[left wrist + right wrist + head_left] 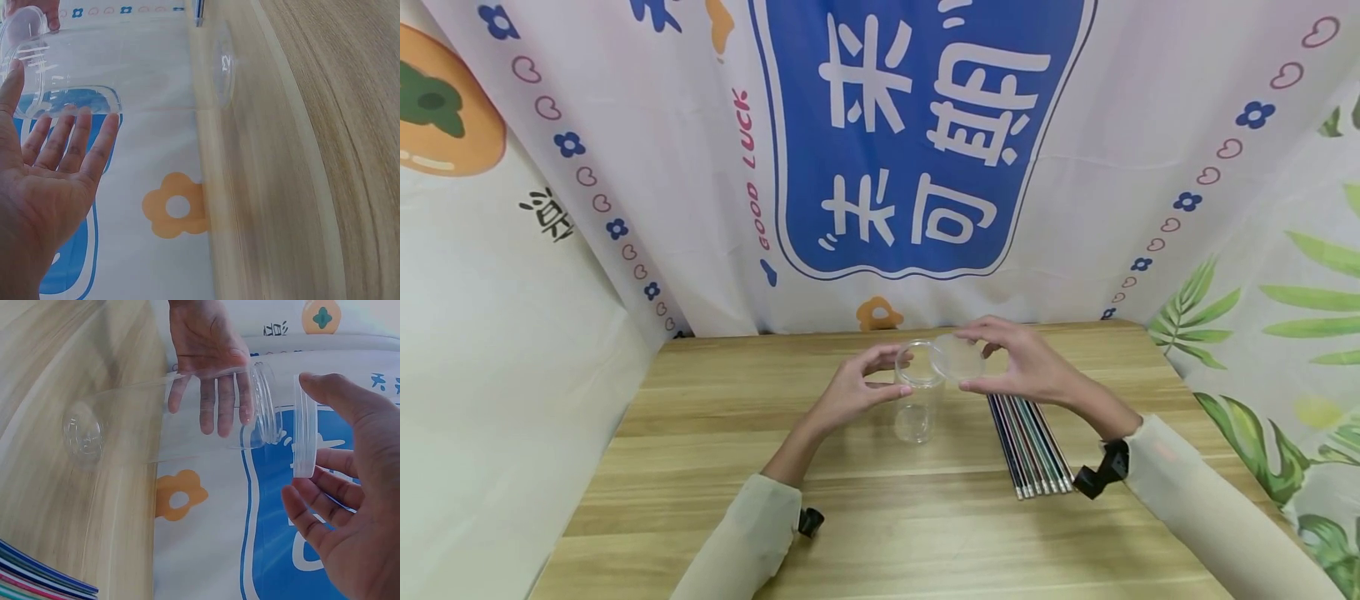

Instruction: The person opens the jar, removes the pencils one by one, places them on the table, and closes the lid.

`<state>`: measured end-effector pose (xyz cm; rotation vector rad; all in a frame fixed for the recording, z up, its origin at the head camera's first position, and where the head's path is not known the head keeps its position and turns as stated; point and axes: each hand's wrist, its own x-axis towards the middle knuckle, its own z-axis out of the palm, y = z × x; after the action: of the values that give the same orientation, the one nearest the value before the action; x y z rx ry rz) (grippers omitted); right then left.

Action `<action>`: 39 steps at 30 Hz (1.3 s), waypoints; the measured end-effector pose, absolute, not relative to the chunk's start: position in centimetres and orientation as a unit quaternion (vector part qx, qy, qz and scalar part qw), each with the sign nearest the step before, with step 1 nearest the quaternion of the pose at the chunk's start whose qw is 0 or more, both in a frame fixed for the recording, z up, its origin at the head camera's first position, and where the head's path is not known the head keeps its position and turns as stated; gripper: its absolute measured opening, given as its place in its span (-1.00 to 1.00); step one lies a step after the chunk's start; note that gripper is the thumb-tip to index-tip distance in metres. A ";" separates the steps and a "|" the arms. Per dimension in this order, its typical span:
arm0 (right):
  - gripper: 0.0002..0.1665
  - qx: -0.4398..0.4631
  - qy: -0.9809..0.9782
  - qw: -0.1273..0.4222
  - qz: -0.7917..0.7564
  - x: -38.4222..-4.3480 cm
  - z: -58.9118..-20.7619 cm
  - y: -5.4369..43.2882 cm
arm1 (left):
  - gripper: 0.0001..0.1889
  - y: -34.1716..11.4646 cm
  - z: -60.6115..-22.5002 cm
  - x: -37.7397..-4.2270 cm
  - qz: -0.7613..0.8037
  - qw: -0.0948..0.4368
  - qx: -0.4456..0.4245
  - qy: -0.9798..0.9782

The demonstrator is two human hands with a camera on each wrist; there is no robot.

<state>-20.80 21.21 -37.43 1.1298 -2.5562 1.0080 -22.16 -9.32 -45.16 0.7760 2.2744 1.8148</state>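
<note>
A tall clear plastic jar (916,407) stands upright on the wooden table, its round mouth uncovered. My left hand (856,388) holds it near the top, the thumb on the near side and the fingers on the far side. My right hand (1026,367) grips a translucent round lid (305,428) by its edge, thumb and fingers on opposite sides. In the right wrist view a small gap parts the lid from the threaded neck of the jar (267,403). Below my right hand lies a row of pencils (1030,446), eraser ends toward me.
The wooden table (715,483) ends at a printed curtain (820,304) behind the jar. Patterned cloth also hangs on the left and right sides. Small black wrist cameras sit on both wrists, the right one (1102,469) close to the pencils' eraser ends.
</note>
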 end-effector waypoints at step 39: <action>-0.20 0.420 -0.851 0.005 0.316 -23.7 -36.9 17.5 | -0.35 -9.3 -45.3 -22.3 0.592 0.057 0.256 0.762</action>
<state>-23.67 17.54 -36.88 1.3151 -2.6631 0.9900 -22.30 -9.33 -45.26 0.7765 2.3109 1.7967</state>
